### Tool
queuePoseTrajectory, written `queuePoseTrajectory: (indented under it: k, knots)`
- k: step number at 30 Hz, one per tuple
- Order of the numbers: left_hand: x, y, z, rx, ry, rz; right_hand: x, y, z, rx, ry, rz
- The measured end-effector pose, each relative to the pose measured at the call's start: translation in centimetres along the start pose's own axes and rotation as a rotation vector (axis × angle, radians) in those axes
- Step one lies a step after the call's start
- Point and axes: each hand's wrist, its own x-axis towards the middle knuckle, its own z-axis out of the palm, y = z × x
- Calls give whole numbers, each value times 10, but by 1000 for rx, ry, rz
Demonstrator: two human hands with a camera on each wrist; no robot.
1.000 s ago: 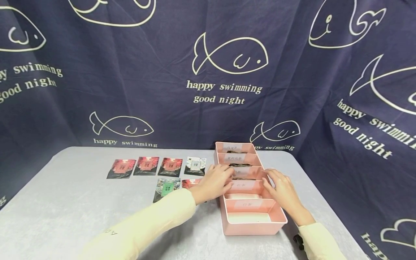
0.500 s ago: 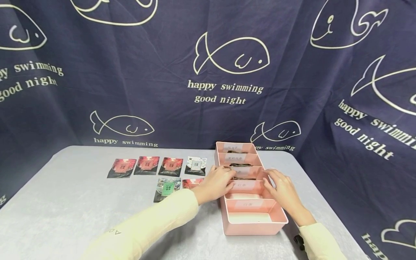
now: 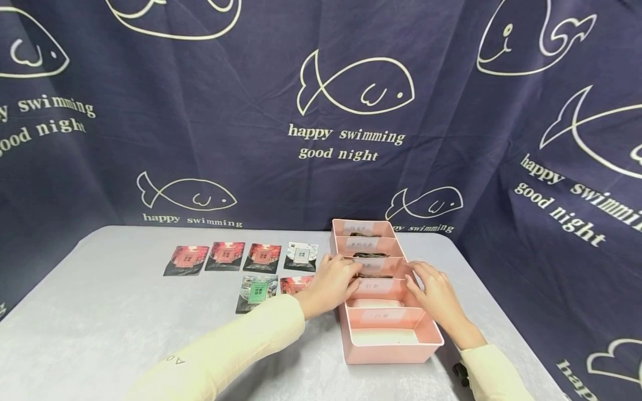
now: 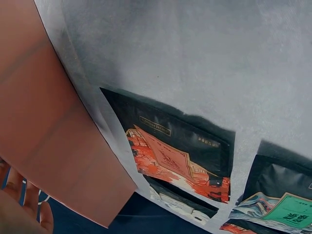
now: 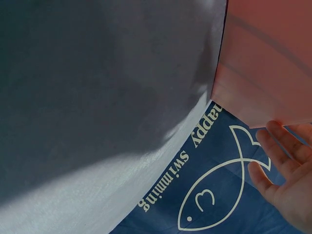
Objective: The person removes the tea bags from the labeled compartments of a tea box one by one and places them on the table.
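A long pink box (image 3: 391, 353) with labelled compartments stands on the table. My left hand (image 3: 331, 281) reaches over its left rim, fingers bent into the third compartment from the back; the fingertips are partly hidden, and I cannot tell if they grip anything. On the opposite side, my right hand (image 3: 438, 292) has its fingers loosely bent over the right rim, thumb apart from them. Between the hands, the dark edge of a tea packet (image 3: 377, 275) shows in that compartment. Dark packets (image 3: 371, 254) also sit in the two compartments behind. The two front compartments show bare bottoms.
Left of the box lie red tea packets (image 3: 225, 256), a white one (image 3: 301, 256) and a green one (image 3: 257, 293). Another red packet (image 3: 297, 283) is partly behind my left hand. A small black object (image 3: 460, 374) lies by my right sleeve. A dark blue cloth (image 3: 261, 111) hangs behind the table.
Almost nothing differs: both hands stay at the box's rims with only slight finger movement. The box and the packets on the table keep their places.
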Motion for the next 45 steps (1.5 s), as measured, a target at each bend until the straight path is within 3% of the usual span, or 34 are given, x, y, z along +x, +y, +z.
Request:
queuePoseTrajectory:
  k: [14,24,36,45]
  knots:
    - [2,-2,-5,-96,115,-74,1,-1,0,-4,-25,16]
    - [8,-8,-21,-100,203,-85,1,-1,-1,-3,-27,17]
    - [13,-15,-43,-185,332,-90,0,0,0,-15,-33,18]
    - [-1,-27,-61,-231,321,-122,0,2,0,-6,-29,19]
